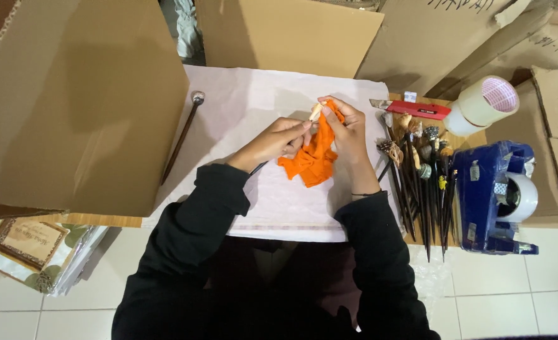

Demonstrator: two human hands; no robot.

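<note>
Bending over a low table spread with a white cloth (254,101), the person works with both hands near the middle of it. Their left hand (278,141) is closed narrowly on a dark stick (258,167) whose pale shell tip (316,111) pokes up at about twelve o'clock from the hands. Their right hand (349,135) is wrapped around an orange rag (313,157), pinching its upper end against the shell tip, and the rest of the rag hangs crumpled toward six o'clock, resting on the cloth. At three o'clock from the hands lies a bundle of similar dark sticks with shell heads (421,170), fanned on bare wood just beside the cloth. Beyond them, further toward three o'clock, stands a blue tape dispenser (490,195) carrying a white roll, and at two o'clock a loose roll of tape (483,104) with a red box cutter (417,109) near it. At nine o'clock one single stick with a round head (183,135) lies alone, just beside a large cardboard box (77,107); I cannot tell what the box holds. More cardboard boxes (291,34) stand at twelve o'clock, their contents hidden.
</note>
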